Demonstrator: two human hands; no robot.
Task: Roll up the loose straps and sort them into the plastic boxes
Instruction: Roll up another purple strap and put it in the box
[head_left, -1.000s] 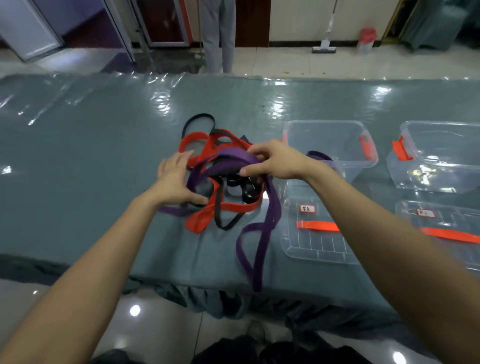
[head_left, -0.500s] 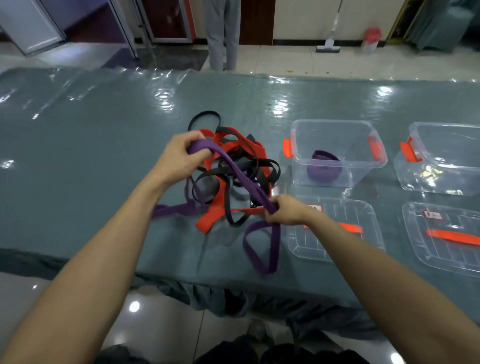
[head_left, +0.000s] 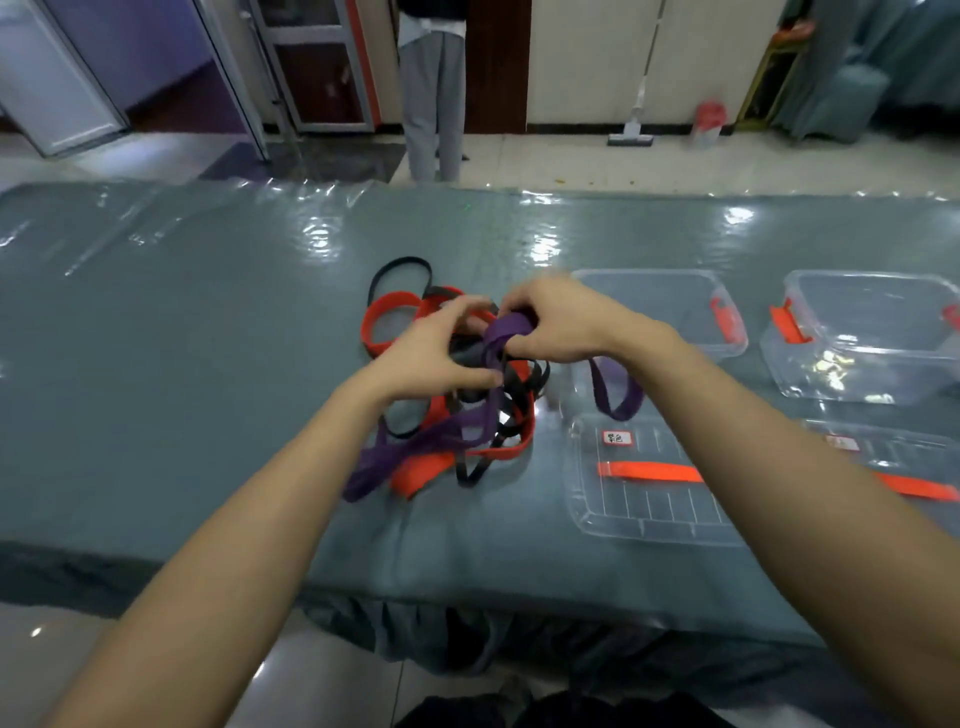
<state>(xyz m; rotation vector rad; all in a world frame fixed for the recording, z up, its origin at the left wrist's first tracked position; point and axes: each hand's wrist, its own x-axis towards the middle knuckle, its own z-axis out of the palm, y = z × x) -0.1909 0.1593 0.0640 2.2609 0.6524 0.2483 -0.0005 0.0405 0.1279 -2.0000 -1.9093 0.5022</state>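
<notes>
A tangle of red (head_left: 387, 317), black (head_left: 400, 267) and purple straps lies mid-table. My right hand (head_left: 558, 325) grips the folded end of a purple strap (head_left: 506, 332) above the pile; a loop of it hangs below my wrist. My left hand (head_left: 434, 356) is close beside it with curled fingers on the same strap, which trails down to the left over the pile. A clear plastic box (head_left: 670, 291) with red latches stands right behind my right hand; its inside is mostly hidden.
A second clear box (head_left: 872, 332) stands at the far right. Two clear lids with red handles and labels (head_left: 649, 483) (head_left: 893, 457) lie in front of the boxes. A person's legs (head_left: 434, 98) stand beyond the table. The table's near edge runs below my forearms.
My right hand rose from the front of the pile up to my left hand, bringing the strap's end with it. Both hands now meet above the tangle.
</notes>
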